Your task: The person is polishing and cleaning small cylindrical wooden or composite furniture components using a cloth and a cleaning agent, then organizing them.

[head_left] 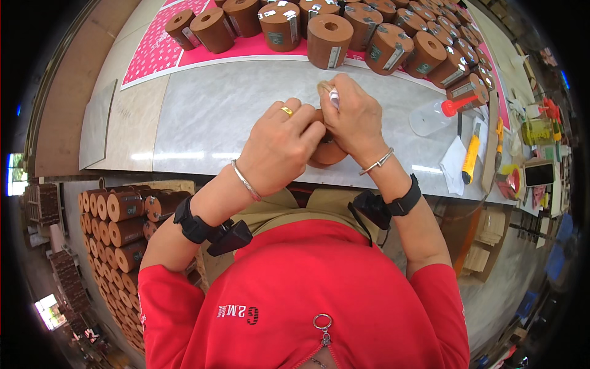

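A brown cylinder (329, 155) with a hole in its top stands at the near edge of the grey worktop, partly hidden by my hands. My left hand (279, 144) has its fingers curled against the cylinder's left side and top. Over its upper right side, my right hand (355, 117) is closed around a small white object (334, 97). Something tan and thin shows by the right fingertips; its kind I cannot make out. The finished side of the cylinder is hidden from view.
Several similar brown cylinders (330, 46) with labels stand on a pink sheet (150, 58) at the back. To the right are a clear squeeze bottle (428, 119) with a red nozzle, a yellow utility knife (471, 158) and white paper (453, 163). More cylinders (127, 206) are stacked at lower left.
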A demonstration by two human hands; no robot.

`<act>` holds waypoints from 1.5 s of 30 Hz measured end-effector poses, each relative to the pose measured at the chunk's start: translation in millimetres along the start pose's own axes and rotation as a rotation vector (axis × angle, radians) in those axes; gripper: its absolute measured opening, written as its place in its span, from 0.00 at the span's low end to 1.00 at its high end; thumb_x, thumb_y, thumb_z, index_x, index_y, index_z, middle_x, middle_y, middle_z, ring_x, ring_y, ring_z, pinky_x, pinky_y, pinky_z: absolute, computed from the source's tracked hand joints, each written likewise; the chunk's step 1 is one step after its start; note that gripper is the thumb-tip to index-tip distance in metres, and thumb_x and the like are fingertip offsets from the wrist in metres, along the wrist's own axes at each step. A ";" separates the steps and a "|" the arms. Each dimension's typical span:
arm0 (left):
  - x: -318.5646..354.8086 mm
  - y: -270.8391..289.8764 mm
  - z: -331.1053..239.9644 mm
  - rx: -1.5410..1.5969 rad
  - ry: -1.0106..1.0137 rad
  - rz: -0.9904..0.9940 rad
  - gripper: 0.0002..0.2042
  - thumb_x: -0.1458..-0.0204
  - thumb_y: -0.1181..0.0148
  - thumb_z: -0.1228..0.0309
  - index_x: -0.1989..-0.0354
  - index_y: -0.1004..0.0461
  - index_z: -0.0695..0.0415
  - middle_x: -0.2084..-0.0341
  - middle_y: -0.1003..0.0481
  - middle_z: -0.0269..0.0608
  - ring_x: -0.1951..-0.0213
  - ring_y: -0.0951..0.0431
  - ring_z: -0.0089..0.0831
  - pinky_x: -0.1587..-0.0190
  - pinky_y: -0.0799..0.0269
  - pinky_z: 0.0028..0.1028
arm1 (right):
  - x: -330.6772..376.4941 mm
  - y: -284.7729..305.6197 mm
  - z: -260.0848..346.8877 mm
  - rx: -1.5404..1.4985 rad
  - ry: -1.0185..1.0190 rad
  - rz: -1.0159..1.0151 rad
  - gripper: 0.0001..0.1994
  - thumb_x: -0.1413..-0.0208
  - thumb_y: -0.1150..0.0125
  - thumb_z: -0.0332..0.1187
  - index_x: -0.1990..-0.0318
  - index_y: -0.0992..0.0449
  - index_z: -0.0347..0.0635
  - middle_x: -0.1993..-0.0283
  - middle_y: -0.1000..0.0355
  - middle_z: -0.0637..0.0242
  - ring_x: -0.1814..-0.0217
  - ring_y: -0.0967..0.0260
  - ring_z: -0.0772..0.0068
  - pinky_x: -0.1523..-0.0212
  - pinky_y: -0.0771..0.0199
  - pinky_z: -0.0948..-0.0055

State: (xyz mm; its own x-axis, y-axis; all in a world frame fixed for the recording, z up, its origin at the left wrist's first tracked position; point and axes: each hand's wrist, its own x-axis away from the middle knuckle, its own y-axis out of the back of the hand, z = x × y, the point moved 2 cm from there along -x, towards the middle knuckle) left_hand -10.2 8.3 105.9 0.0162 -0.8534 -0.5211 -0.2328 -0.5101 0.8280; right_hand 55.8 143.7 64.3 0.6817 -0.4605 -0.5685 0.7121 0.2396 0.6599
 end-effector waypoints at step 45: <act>61.9 -92.8 23.9 0.683 0.500 -0.058 0.45 0.68 0.27 0.57 0.40 0.42 0.63 0.44 0.35 0.54 0.44 0.34 0.52 0.41 0.39 0.38 | 23.3 36.3 49.5 -0.114 0.394 0.133 0.08 0.56 0.41 0.30 0.68 0.31 0.43 0.68 0.30 0.61 0.71 0.29 0.60 0.77 0.30 0.66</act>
State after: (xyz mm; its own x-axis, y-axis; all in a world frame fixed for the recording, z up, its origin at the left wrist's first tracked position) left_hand -10.8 5.4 -8.1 0.4367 -0.8573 -0.2728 -0.7518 -0.5143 0.4127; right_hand 89.2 99.3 99.3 0.7650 -0.0630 -0.6409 0.6126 0.3782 0.6940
